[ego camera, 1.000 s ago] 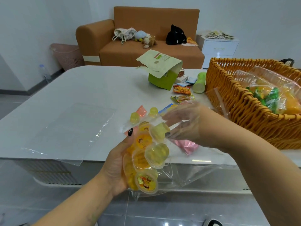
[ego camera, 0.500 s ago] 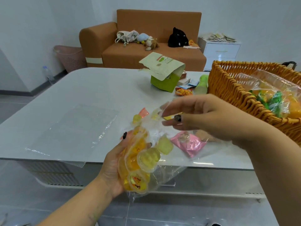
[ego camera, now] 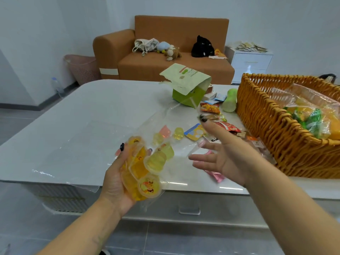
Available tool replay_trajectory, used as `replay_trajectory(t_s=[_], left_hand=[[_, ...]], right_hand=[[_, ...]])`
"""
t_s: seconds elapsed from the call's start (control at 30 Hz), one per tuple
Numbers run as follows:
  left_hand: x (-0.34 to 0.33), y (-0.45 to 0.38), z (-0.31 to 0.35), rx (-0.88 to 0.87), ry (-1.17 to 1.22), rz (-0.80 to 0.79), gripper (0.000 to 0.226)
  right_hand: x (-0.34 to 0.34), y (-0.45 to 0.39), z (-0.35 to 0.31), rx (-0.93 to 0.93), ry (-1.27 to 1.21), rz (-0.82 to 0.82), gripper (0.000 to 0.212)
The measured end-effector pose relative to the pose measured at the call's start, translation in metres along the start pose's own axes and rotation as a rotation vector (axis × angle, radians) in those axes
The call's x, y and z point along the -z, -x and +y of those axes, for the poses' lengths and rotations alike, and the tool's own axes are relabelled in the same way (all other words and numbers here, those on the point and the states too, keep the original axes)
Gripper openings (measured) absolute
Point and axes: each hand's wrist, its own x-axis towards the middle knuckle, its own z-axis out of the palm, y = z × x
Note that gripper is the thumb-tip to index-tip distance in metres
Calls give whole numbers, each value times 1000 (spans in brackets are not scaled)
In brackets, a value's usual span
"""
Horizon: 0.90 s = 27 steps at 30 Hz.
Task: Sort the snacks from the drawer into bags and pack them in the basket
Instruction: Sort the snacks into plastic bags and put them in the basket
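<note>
While the white glossy table (ego camera: 95, 115) carries most of the scene, we record the woven orange wicker basket (ego camera: 261, 129) as the largest task item, standing beyond the right fingertips and already holding clear bags of green and yellow snacks (ego camera: 311, 116). We judge the sorting well advanced but not complete.

A flat clear plastic sheet or empty bag (ego camera: 73, 144) lies on the table beyond the left fingertips. An opened green paper pouch (ego camera: 187, 89) with a pale flap stands farther out; its printing is too small for us to read.

Our left hand (ego camera: 117, 179) cups a clear plastic bag of yellow and orange jelly cups (ego camera: 145, 166), fingers curled around it. The nearest cup lid shows a cartoon figure; we can read no lettering.

Our right hand (ego camera: 222, 153) hangs just beside that bag with fingers spread wide, and we see nothing gripped in it.

Loose items remain unbagged: small yellow and pink jelly cups (ego camera: 171, 134) between the two hands' fingertips, a blue and yellow sachet (ego camera: 196, 132), red and orange snack packets (ego camera: 211, 108) past the right index finger, and a pink wrapper (ego camera: 216, 175) below the right palm. Their labels are illegible.

We judge these loose items and the held bag as still owed to the basket.
</note>
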Motion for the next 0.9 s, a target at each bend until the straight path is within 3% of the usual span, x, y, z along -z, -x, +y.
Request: replay_trajectory(t_s=[0.07,0.23,0.4,0.53,0.63,0.77,0.9], left_hand=[[-1,1,-1,-15,-41,10,33],[-1,6,-2,-28,-113,-34,32],[1,6,-4,-21,-133,-10,37],[-4,6,-3,-21,-134,-13,31],[0,3,-2,-54,-157,-42,15],[16,-2,-3,-24,-250,-38,95],[20,-4,13,-76,-414,40,109]], right_hand=[[-13,-7,15,53,-107,67,125],[-37,-18,40,52,-266,73,117],[-38,-32,57,-30,-524,291,73],[-31,-32,55,51,-577,285,41],[-23,-29,39,175,-511,249,30],[-15,-26,25,282,-386,205,16],[-13,-32,20,269,-303,205,14]])
